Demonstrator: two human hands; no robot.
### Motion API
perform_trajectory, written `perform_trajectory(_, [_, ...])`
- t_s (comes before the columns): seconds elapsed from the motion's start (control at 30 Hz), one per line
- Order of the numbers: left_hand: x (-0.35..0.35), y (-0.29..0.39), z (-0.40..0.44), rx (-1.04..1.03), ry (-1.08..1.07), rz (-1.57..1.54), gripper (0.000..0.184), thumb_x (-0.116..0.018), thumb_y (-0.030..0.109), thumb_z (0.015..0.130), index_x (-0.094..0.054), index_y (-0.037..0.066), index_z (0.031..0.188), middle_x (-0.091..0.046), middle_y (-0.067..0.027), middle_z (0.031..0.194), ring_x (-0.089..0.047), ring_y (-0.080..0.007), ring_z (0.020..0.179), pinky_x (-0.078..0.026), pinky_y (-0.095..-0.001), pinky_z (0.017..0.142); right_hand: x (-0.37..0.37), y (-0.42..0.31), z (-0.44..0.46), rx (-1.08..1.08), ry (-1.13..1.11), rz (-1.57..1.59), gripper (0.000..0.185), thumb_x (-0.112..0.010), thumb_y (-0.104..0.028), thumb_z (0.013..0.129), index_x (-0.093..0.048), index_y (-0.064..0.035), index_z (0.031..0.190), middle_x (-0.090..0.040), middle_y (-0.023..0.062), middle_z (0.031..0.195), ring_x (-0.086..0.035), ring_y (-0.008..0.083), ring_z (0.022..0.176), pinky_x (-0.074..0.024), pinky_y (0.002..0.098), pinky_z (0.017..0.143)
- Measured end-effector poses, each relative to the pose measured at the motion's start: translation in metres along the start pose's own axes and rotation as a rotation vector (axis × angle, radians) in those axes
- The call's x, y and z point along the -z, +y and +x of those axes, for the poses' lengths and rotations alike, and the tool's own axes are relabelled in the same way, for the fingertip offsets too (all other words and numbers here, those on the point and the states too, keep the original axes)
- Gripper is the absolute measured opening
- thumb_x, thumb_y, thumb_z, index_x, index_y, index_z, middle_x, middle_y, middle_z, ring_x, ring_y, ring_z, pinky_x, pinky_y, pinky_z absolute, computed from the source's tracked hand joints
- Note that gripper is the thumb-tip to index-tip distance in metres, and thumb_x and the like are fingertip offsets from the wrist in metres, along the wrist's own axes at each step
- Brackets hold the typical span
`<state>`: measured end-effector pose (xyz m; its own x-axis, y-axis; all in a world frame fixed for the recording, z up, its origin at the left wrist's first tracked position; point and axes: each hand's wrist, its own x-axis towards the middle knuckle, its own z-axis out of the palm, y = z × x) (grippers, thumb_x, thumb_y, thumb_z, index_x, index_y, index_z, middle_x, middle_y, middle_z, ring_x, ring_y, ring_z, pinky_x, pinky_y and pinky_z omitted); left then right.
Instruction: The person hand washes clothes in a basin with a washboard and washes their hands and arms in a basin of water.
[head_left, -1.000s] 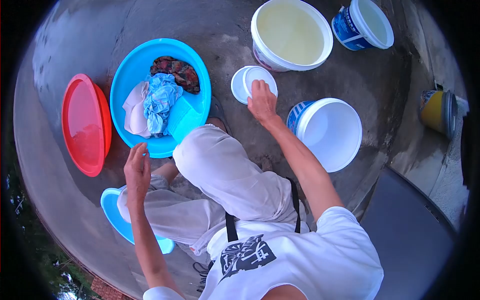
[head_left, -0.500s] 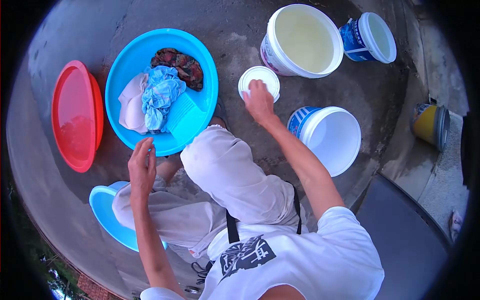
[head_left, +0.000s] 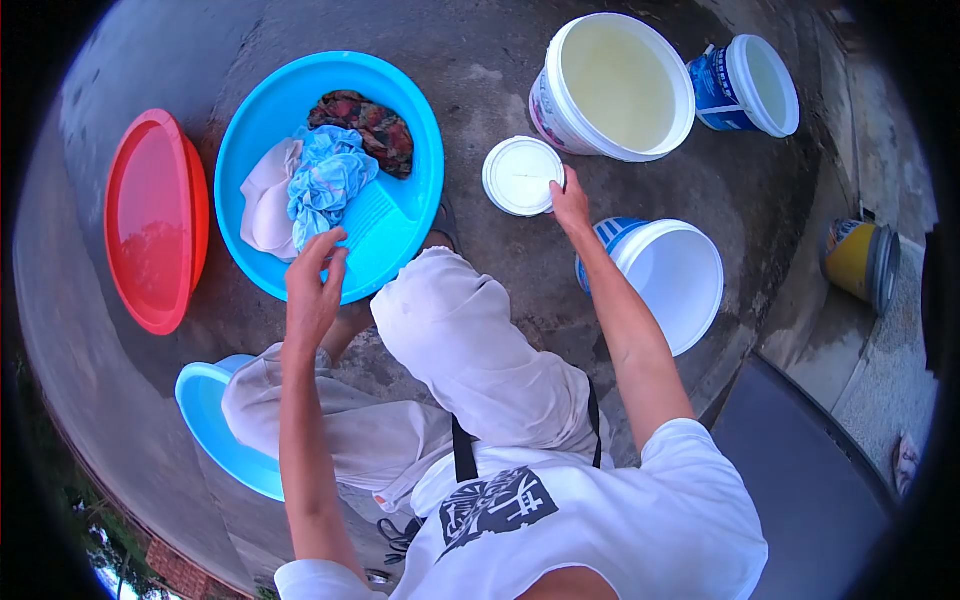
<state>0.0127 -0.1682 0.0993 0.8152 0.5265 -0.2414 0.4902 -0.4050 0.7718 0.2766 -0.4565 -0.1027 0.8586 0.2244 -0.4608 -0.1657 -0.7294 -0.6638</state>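
My right hand (head_left: 571, 203) is closed at the right side of a small round white tub (head_left: 522, 172) with a white lid on top. The thumb sits at the lid's rim; the other fingers are partly hidden. Over the near rim of a large blue basin (head_left: 408, 235) hovers my left hand (head_left: 318, 288), holding nothing, its fingers loosely bent and apart. In the basin lie a crumpled light-blue cloth (head_left: 330, 178), a whitish garment (head_left: 268, 200) and a dark patterned cloth (head_left: 368, 130). The ridged washboard (head_left: 362, 235) part of the basin faces my knees.
Beyond the tub stands a big white bucket (head_left: 622, 85) of yellowish liquid, beside a blue-labelled bucket (head_left: 728, 90). A white bucket (head_left: 672, 285) leans open near my right forearm. At left are a red basin (head_left: 150, 225) and a smaller blue basin (head_left: 225, 440). A yellow can (head_left: 850, 260) stands far right.
My right hand has gone from over the lid's top to the tub's right side. My left hand has moved forward and right, over the basin rim.
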Motion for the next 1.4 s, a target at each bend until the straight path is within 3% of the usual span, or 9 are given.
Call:
perform_trajectory(0.1, [-0.025, -0.009, 0.020, 0.129, -0.053, -0.246, 0.025, -0.053, 0.008, 0.092, -0.058, 0.001, 0.116, -0.063, -0.0099, 0.108, -0.062, -0.0178, 0.090, -0.050, -0.0302, 0.076, 0.008, -0.010, -0.008, -0.258, -0.063, 0.291, 0.047, -0.063, -0.024, 0.086, -0.046, 0.0021, 0.122, -0.060, 0.0213, 0.105, -0.063, 0.0301, 0.094, -0.0555, 0.0394, 0.076])
perform_trajectory(0.37, [-0.061, 0.007, 0.058, 0.087, -0.166, -0.347, 0.032, -0.055, 0.010, 0.091, -0.054, -0.004, 0.119, -0.064, -0.0127, 0.104, -0.064, -0.0184, 0.088, -0.052, -0.0289, 0.071, -0.016, 0.013, -0.022, -0.264, -0.167, 0.666, 0.045, -0.072, -0.031, 0.080, -0.049, 0.0024, 0.100, -0.059, 0.0150, 0.094, -0.063, 0.0211, 0.078, -0.0569, 0.0318, 0.062])
perform_trajectory(0.53, [-0.046, 0.014, 0.062, 0.126, -0.203, -0.397, 0.036, -0.056, 0.014, 0.092, -0.051, -0.005, 0.121, -0.062, -0.0124, 0.108, -0.064, -0.0195, 0.089, -0.052, -0.0296, 0.071, -0.016, -0.019, -0.054, -0.219, -0.057, 0.608, 0.037, -0.073, -0.030, 0.078, -0.046, -0.0056, 0.086, -0.056, 0.0060, 0.070, -0.054, 0.0116, 0.055, -0.0459, 0.0267, 0.046])
perform_trajectory(0.7, [-0.035, 0.056, 0.064, 0.103, -0.284, -0.399, 0.041, -0.057, 0.018, 0.091, -0.049, -0.007, 0.123, -0.061, -0.0137, 0.110, -0.063, -0.0210, 0.090, -0.053, -0.0302, 0.072, 0.047, -0.054, -0.104, -0.236, -0.149, 0.859, 0.043, -0.073, -0.037, 0.077, -0.050, -0.0031, 0.090, -0.056, 0.0067, 0.076, -0.056, 0.0117, 0.060, -0.0476, 0.0255, 0.050])
perform_trajectory(0.9, [-0.047, 0.196, 0.053, -0.029, -0.447, -0.188, 0.080, -0.061, 0.057, 0.081, -0.046, -0.005, 0.128, -0.054, -0.0195, 0.120, -0.060, -0.0261, 0.102, -0.055, -0.0370, 0.075, 0.138, -0.106, -0.172, 0.116, -0.255, 0.999, 0.051, -0.072, -0.042, 0.076, -0.050, 0.0002, 0.094, -0.056, 0.0088, 0.086, -0.057, 0.0141, 0.073, -0.0474, 0.0259, 0.057])
perform_trajectory(1.0, [-0.063, 0.225, 0.046, -0.169, -0.551, -0.044, 0.071, -0.064, 0.052, 0.082, -0.051, -0.004, 0.124, -0.060, -0.0154, 0.110, -0.060, -0.0217, 0.095, -0.053, -0.0346, 0.075, 0.172, -0.104, -0.189, 0.205, -0.311, 0.971, 0.053, -0.067, -0.045, 0.080, -0.049, 0.0008, 0.099, -0.056, 0.0078, 0.087, -0.057, 0.0146, 0.078, -0.0468, 0.0251, 0.062])
perform_trajectory(1.2, [-0.107, 0.259, 0.005, -0.111, -0.554, -0.324, 0.042, -0.063, 0.027, 0.088, -0.057, -0.003, 0.117, -0.064, -0.0099, 0.099, -0.059, -0.0159, 0.094, -0.045, -0.0280, 0.085, 0.230, -0.065, -0.218, 0.225, -0.238, 0.966, 0.056, -0.069, -0.045, 0.077, -0.051, 0.0010, 0.104, -0.056, 0.0070, 0.085, -0.058, 0.0127, 0.075, -0.0469, 0.0224, 0.056])
perform_trajectory(1.33, [-0.151, 0.313, -0.035, -0.212, -0.539, -0.356, 0.044, -0.061, 0.026, 0.090, -0.054, -0.004, 0.121, -0.061, -0.0114, 0.106, -0.059, -0.0160, 0.095, -0.046, -0.0287, 0.085, 0.297, -0.035, -0.253, 0.211, -0.162, 0.922, 0.056, -0.069, -0.045, 0.076, -0.052, -0.0010, 0.107, -0.056, 0.0052, 0.092, -0.055, 0.0118, 0.084, -0.0471, 0.0240, 0.066])
perform_trajectory(1.4, [-0.175, 0.334, -0.047, -0.256, -0.640, -0.391, 0.048, -0.059, 0.027, 0.091, -0.050, -0.006, 0.125, -0.058, -0.0127, 0.110, -0.059, -0.0168, 0.094, -0.051, -0.0298, 0.078, 0.330, -0.023, -0.272, 0.254, 0.007, 0.888, 0.062, -0.070, -0.050, 0.073, -0.052, 0.0006, 0.104, -0.056, 0.0055, 0.086, -0.057, 0.0109, 0.076, -0.0467, 0.0209, 0.056])
